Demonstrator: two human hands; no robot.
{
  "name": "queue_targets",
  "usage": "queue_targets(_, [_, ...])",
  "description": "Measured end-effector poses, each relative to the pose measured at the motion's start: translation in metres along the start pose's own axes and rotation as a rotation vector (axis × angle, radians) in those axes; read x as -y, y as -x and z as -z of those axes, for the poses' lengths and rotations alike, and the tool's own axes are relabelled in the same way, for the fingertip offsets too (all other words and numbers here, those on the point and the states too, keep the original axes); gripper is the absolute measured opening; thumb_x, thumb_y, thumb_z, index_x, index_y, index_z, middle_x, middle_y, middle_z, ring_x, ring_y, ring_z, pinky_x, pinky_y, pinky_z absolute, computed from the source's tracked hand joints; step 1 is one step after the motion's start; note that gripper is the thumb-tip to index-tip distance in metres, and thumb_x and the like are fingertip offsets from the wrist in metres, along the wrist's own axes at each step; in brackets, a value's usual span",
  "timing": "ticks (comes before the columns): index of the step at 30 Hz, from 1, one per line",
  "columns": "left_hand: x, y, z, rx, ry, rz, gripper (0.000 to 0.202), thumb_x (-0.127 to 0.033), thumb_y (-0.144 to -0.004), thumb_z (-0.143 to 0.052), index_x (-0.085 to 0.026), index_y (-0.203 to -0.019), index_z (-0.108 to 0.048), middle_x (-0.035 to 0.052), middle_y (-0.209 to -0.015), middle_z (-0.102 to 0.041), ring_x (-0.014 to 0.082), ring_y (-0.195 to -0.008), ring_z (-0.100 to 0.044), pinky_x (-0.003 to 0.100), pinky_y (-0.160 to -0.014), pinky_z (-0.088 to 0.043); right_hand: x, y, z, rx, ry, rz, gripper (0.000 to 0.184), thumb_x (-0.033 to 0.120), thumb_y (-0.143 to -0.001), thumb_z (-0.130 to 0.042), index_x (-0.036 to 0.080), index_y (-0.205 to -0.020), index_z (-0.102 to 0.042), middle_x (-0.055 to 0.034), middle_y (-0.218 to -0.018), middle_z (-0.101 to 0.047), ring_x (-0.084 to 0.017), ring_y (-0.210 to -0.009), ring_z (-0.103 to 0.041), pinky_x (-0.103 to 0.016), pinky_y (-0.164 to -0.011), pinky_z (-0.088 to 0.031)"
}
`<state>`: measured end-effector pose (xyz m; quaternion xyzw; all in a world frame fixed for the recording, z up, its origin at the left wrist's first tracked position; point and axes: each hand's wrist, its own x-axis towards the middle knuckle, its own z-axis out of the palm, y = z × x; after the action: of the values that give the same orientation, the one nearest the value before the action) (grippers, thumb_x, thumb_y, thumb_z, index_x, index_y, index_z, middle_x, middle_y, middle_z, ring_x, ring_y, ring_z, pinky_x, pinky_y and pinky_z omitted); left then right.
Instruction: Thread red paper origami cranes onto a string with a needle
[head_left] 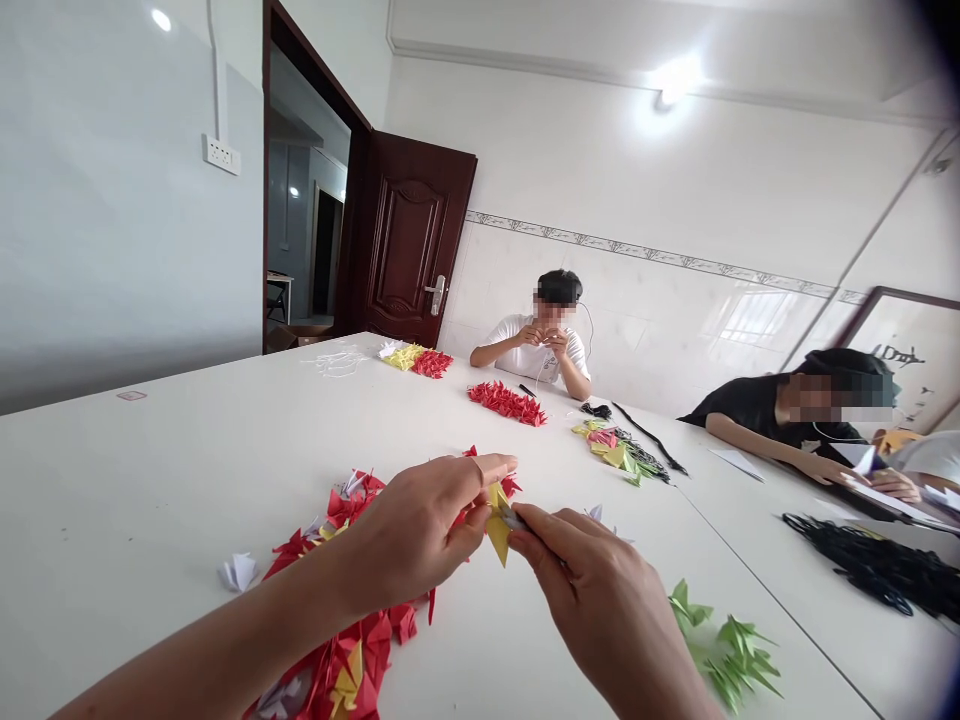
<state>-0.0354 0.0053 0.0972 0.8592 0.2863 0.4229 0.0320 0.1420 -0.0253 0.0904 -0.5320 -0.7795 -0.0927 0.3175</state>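
Yellow origami paper (496, 525) sits pinched between my left hand (412, 530) and right hand (600, 610), together. Squeezing too hard could crumple it, I'd judge.

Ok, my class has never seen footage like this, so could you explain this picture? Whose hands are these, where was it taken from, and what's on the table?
No machine is involved. These are a person's own two bare hands, filmed by one camera worn on that person's head, looking forward and down. The left hand and right hand hold a piece of folded yellow paper between their fingers. On the white table, a heap of red paper cranes lies below the hands, and green paper cranes lie to the right. Farther off is a red cluster of paper cranes. Two other people sit nearby: one in a white shirt and one in a black shirt.
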Motion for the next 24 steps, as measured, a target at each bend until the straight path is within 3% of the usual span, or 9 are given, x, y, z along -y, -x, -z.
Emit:
queue_targets(3, [-0.002, -0.001, 0.001, 0.026, -0.027, -0.036, 0.023, -0.013, -0.084, -0.04, -0.018, -0.104, -0.051, 0.0029, -0.086, -0.063, 0.0154, -0.102, -0.055, 0.03, -0.087, -0.047, 0.001, 0.0, 0.001, 0.031, 0.013, -0.007, 0.027, 0.034, -0.089, -0.039, 0.026, -0.077, -0.062, 0.002, -0.056, -0.055, -0.013, -0.052, -0.05, -0.02, -0.043, -0.028])
queue_targets(5, [-0.001, -0.001, 0.001, 0.042, -0.046, -0.035, 0.025, -0.014, -0.085, -0.039, -0.018, -0.107, -0.05, 0.0037, -0.088, -0.063, 0.0159, -0.103, -0.055, 0.03, -0.086, -0.048, 0.001, -0.001, 0.003, 0.058, 0.002, -0.013, 0.027, 0.033, -0.088, -0.04, 0.026, -0.077, -0.062, 0.0016, -0.056, -0.055, -0.013, -0.051, -0.05, -0.02, -0.043, -0.028])
queue_targets(9, [0.005, 0.0, -0.001, 0.04, -0.033, -0.003, 0.036, -0.019, -0.086, -0.04, -0.019, -0.122, -0.041, 0.0033, -0.091, -0.064, 0.0149, -0.092, -0.059, 0.029, -0.08, -0.049, 0.001, -0.005, 0.011, 0.074, -0.106, -0.061, 0.023, 0.033, -0.088, -0.042, 0.026, -0.089, -0.064, 0.0009, -0.061, -0.06, -0.013, -0.056, -0.053, -0.02, -0.048, -0.034])
queue_targets(13, [0.007, 0.0, -0.004, 0.077, 0.044, 0.102, 0.039, -0.022, -0.086, -0.043, -0.023, -0.124, -0.036, 0.0005, -0.09, -0.065, 0.0125, -0.081, -0.061, 0.024, -0.07, -0.05, 0.0, -0.01, 0.014, 0.03, -0.301, -0.147, 0.021, 0.037, -0.081, -0.053, 0.024, -0.095, -0.063, 0.0016, -0.073, -0.065, -0.012, -0.059, -0.053, -0.02, -0.053, -0.039])
queue_targets(18, [0.001, 0.0, -0.008, 0.117, 0.165, 0.219, 0.037, -0.028, -0.085, -0.045, -0.022, -0.12, -0.036, -0.0008, -0.082, -0.065, 0.0108, -0.065, -0.059, 0.02, -0.056, -0.048, 0.0, -0.011, 0.005, 0.084, -0.391, -0.183, 0.011, 0.026, -0.077, -0.055, 0.02, -0.077, -0.064, 0.0034, -0.061, -0.059, -0.009, -0.052, -0.045, -0.018, -0.047, -0.034])
queue_targets(21, [-0.003, -0.001, -0.009, 0.139, 0.187, 0.23, 0.04, -0.03, -0.084, -0.046, -0.023, -0.122, -0.035, 0.0007, -0.087, -0.065, 0.0115, -0.068, -0.059, 0.021, -0.057, -0.048, -0.003, -0.011, 0.004, 0.105, -0.412, -0.179, 0.011, 0.025, -0.076, -0.054, 0.018, -0.069, -0.061, 0.0049, -0.055, -0.052, -0.008, -0.049, -0.038, -0.018, -0.045, -0.031])
queue_targets(24, [0.001, -0.004, -0.004, 0.161, 0.132, 0.257, 0.037, -0.032, -0.084, -0.044, -0.024, -0.12, -0.042, 0.0033, -0.102, -0.062, 0.0134, -0.078, -0.059, 0.022, -0.062, -0.049, -0.02, -0.015, 0.009, 0.097, -0.422, -0.235, 0.018, 0.03, -0.077, -0.051, 0.018, -0.066, -0.058, 0.0049, -0.054, -0.047, -0.008, -0.048, -0.036, -0.018, -0.044, -0.029])
